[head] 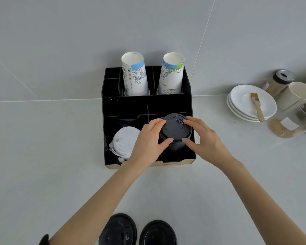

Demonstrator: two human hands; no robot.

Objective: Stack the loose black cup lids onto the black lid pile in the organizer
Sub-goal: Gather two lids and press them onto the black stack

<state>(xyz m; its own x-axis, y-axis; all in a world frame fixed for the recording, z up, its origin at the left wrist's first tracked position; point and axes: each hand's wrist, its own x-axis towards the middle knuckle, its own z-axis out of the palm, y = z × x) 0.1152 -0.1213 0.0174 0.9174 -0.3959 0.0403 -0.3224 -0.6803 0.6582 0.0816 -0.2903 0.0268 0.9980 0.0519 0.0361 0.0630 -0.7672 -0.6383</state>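
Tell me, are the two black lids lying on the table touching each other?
Apart. The head view shows a strip of pale table between the left loose lid and the right loose lid.

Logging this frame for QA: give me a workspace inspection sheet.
Surface: pale counter, bare between items.
Job's things: black lid pile in organizer front right bay; two loose black lids on counter at near edge.
Clutter: white lids in front left bay; two cup stacks in back bays; plates with brush, jars at right.
Grippers: left hand and right hand, fingers on the pile's sides.
Cables: nothing seen.
Surroundings: pale tiled wall behind.
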